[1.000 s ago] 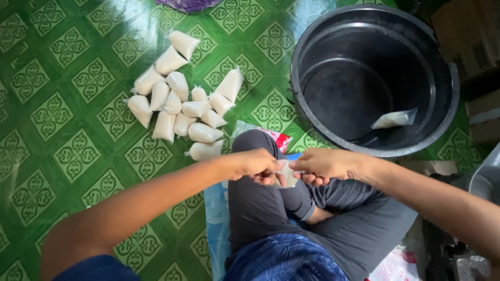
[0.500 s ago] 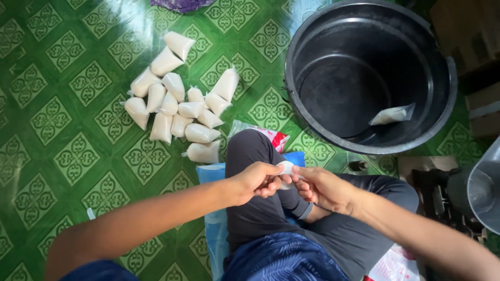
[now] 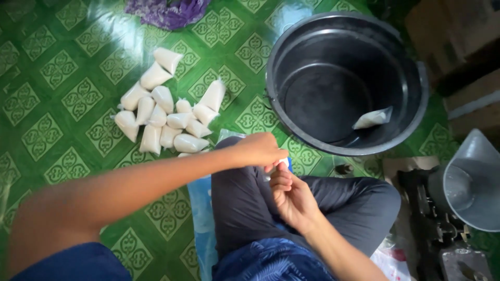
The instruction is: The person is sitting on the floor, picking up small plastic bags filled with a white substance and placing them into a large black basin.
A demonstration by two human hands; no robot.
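Note:
My left hand (image 3: 258,150) and my right hand (image 3: 290,193) meet above my knee, both pinching a small clear plastic bag (image 3: 282,164) of white stuff that is mostly hidden between the fingers. A heap of several tied white bags (image 3: 164,118) lies on the green patterned floor (image 3: 47,93) to the left. I sit cross-legged in dark trousers (image 3: 250,208).
A large black tub (image 3: 411,112) stands at upper right with one filled bag (image 3: 371,119) inside. A grey metal funnel-shaped scoop (image 3: 471,182) on a dark machine sits at the right edge. Purple cloth (image 3: 166,10) lies at top. Brown boxes (image 3: 458,47) are at the far right.
My hands shifted from level side by side to left above right, still working the small bag. The view moved closer and the tub slid right.

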